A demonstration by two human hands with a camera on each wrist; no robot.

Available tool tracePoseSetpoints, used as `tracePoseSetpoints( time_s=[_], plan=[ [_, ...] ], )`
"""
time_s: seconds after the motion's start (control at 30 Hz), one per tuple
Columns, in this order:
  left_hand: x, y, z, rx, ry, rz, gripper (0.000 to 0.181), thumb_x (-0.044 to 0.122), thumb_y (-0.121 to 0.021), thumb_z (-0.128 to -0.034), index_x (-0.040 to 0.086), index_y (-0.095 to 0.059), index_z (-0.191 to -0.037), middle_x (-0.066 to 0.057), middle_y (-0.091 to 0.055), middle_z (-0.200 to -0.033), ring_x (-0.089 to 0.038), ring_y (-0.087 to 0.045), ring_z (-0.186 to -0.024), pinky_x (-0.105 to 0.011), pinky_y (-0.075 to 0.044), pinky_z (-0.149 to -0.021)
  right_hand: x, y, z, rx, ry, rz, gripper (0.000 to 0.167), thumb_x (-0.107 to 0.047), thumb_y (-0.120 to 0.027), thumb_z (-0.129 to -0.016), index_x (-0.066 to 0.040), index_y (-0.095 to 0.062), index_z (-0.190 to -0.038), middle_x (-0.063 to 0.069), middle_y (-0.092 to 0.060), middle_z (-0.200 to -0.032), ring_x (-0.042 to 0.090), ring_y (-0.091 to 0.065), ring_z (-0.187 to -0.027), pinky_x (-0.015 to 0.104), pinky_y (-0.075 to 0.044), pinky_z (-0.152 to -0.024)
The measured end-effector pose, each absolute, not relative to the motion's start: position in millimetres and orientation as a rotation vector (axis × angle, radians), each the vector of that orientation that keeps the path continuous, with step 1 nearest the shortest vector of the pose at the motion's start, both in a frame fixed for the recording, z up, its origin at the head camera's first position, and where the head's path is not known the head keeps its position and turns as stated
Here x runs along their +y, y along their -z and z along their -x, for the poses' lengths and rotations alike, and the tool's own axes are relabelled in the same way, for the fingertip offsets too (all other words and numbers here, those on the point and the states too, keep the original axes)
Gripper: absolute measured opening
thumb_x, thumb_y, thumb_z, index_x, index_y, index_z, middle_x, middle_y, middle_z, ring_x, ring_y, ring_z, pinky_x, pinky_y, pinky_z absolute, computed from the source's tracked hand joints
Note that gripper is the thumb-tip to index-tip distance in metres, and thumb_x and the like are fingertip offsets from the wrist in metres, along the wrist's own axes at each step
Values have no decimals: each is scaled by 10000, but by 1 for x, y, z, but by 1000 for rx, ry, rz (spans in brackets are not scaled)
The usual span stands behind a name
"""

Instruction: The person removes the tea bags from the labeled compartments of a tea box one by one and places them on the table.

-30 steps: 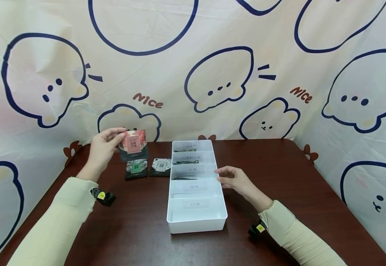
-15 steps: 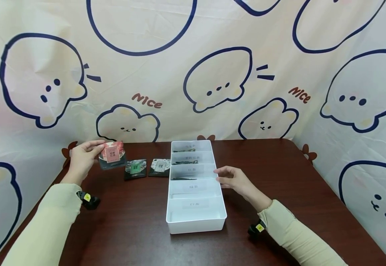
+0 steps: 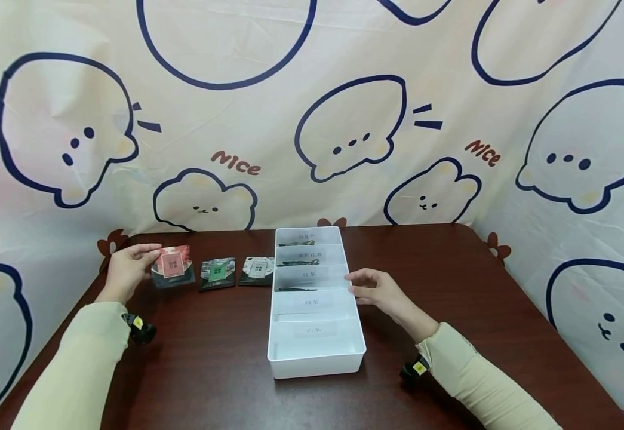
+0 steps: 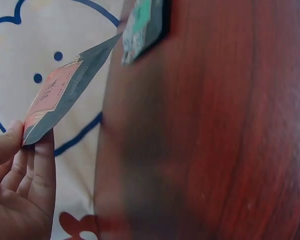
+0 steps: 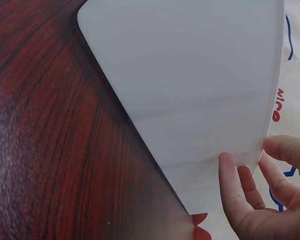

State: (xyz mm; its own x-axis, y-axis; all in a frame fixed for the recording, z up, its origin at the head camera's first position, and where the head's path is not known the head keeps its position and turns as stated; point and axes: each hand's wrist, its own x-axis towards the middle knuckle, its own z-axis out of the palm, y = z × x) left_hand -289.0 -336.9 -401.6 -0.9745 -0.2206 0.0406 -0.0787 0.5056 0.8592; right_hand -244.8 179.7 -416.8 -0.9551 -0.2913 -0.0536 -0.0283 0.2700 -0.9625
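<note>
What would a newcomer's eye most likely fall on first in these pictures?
Probably the white divided box, standing out in the middle of the dark table, with the right hand at its side. Next, the red-topped packet pinched by the left hand, near the table's far left corner. Behind the table, the cartoon-printed backdrop fills the upper half.

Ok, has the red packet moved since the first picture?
Yes, the red packet has moved left and lower in the head view: from above the green-labelled packet to left of it.
</note>
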Motion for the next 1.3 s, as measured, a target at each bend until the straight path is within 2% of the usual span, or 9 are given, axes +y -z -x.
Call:
tracePoseSetpoints(
  time_s=[0.1,0.2,0.43,0.77,1.03,1.3],
  plan=[
    [-341,407,291,-2646,1445,-285,493,341,-492,-1007,-3,-523,-1358,-166,-613,-1199,-9,-574,-765,-231,-551,-652,179,416,244,2325,1748,285,352,-93,-676,-899,25,-601,-1222,223,-603,-1185,166,-638,-933,410,-560,-839],
    [-345,412,292,-2682,1456,-303,491,329,-489,-1010,-12,-516,-1362,-225,-573,-1264,-19,-569,-786,-218,-544,-647,179,415,243,2328,1747,271,344,-89,-676,-898,19,-607,-1217,211,-610,-1172,168,-638,-926,412,-560,-839],
    [-347,419,296,-2704,1506,-324,470,286,-500,-1011,-23,-505,-1365,-264,-499,-1340,-28,-589,-809,-233,-565,-682,178,413,242,2333,1745,268,347,-84,-674,-897,26,-605,-1219,208,-611,-1162,170,-639,-922,404,-564,-828],
    [-343,417,301,-2762,1467,-371,507,173,-633,-942,-53,-484,-1372,-305,-534,-1306,-55,-600,-810,-284,-576,-693,179,414,242,2334,1747,252,349,-82,-675,-898,25,-604,-1222,213,-611,-1182,172,-644,-931,404,-562,-833],
    [-342,420,306,-2792,1419,-449,539,83,-645,-921,-49,-439,-1401,-314,-482,-1333,-302,-580,-1021,-315,-574,-700,178,413,243,2322,1747,274,372,-92,-675,-899,40,-588,-1236,230,-601,-1191,178,-650,-931,384,-566,-824],
    [-341,420,306,-2859,1336,-387,544,85,-673,-894,-82,-454,-1363,-320,-527,-1248,-305,-599,-949,-312,-573,-689,179,415,244,2318,1743,275,363,-89,-674,-901,38,-592,-1231,230,-598,-1200,181,-648,-933,392,-563,-829]
  ],
)
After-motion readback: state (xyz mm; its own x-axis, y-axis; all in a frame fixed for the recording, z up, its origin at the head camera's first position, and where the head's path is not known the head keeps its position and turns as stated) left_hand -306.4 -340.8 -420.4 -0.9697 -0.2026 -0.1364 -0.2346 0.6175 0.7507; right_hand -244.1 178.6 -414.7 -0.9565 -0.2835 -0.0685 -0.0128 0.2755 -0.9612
